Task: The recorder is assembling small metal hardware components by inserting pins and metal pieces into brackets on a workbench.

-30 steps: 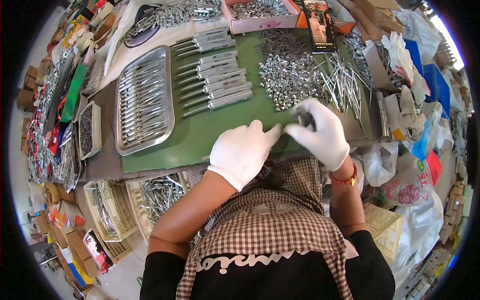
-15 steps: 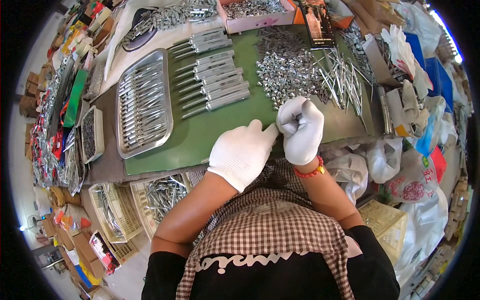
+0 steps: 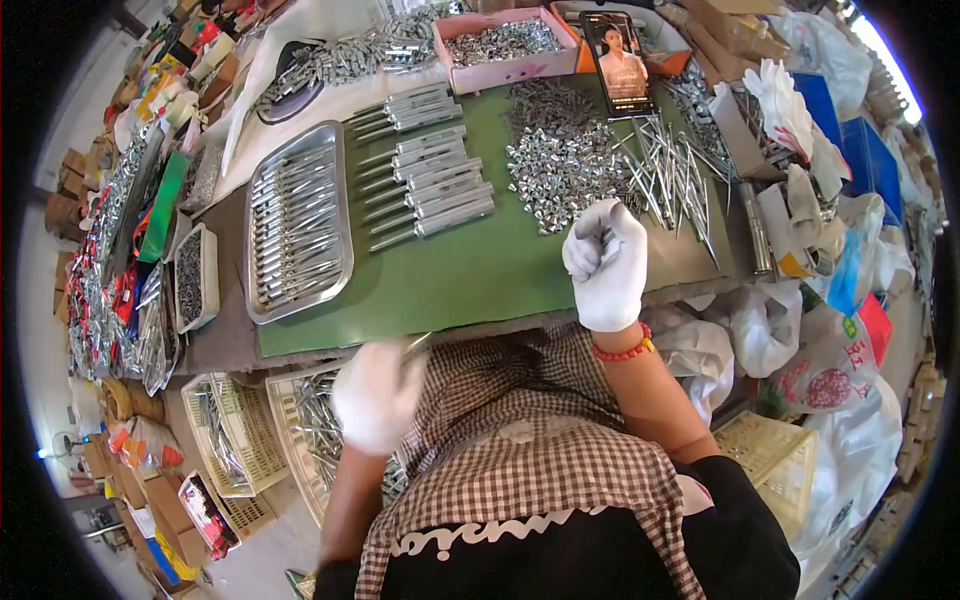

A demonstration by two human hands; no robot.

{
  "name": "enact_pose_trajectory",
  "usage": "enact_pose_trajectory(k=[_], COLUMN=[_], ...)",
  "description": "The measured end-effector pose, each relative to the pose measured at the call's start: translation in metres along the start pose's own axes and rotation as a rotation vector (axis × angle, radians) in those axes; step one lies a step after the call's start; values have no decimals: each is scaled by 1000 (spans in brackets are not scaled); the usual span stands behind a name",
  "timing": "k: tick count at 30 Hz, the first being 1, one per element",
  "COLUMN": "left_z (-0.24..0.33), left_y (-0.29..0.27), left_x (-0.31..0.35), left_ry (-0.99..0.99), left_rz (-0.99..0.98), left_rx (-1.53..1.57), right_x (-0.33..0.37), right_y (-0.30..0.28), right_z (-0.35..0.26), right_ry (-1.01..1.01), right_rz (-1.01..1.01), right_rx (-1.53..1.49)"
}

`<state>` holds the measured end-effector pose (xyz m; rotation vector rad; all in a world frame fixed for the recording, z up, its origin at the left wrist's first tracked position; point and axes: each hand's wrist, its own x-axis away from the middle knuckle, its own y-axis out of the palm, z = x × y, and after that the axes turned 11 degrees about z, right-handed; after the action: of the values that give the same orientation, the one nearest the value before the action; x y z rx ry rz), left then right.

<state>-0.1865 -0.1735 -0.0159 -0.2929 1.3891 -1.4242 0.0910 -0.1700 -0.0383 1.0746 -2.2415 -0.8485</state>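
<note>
My left hand [image 3: 380,395], in a white knit glove, is smeared by motion below the table's front edge, over a crate of metal parts. A thin metal piece [image 3: 418,345] shows beside its fingers; whether the hand grips it is unclear. Above the front of the green mat [image 3: 400,305], my gloved right hand [image 3: 607,265] is curled closed, its contents hidden. Just beyond it lies a pile of small silvery cone-shaped nuts [image 3: 560,175]. Thin metal rods [image 3: 675,185] lie loose to the right of the pile. Several tubular metal bolts [image 3: 430,180] lie in rows at centre left.
A steel tray [image 3: 348,250] of bolts stands at left, beside a small bin of dark parts [image 3: 190,275]. At the back are a pink box [image 3: 515,72] of metal pieces and a propped phone [image 3: 618,65]. Plastic crates [image 3: 235,440] stand below the table's edge.
My left hand has moved away from my right hand, leftward and down past the table's edge. My right hand stays closed in nearly the same place. The view has shifted slightly.
</note>
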Motion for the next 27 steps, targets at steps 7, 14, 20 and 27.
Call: enact_pose_trajectory(k=[7,14,20,27], left_z=[-77,4,22,27], left_y=[-27,18,62,56], left_x=[107,-59,-118,-114], left_ry=[-419,268,223,222], left_rz=[-80,206,51,-66], left_rx=[-385,43,-66,-50], right_x=[3,1,6,23], right_y=[10,5,-1,-2], right_z=[-1,-2,-2,-15], right_ry=[11,-31,-50,-160], right_rz=[-27,-52,-161,-200], right_rx=[106,329,439,559])
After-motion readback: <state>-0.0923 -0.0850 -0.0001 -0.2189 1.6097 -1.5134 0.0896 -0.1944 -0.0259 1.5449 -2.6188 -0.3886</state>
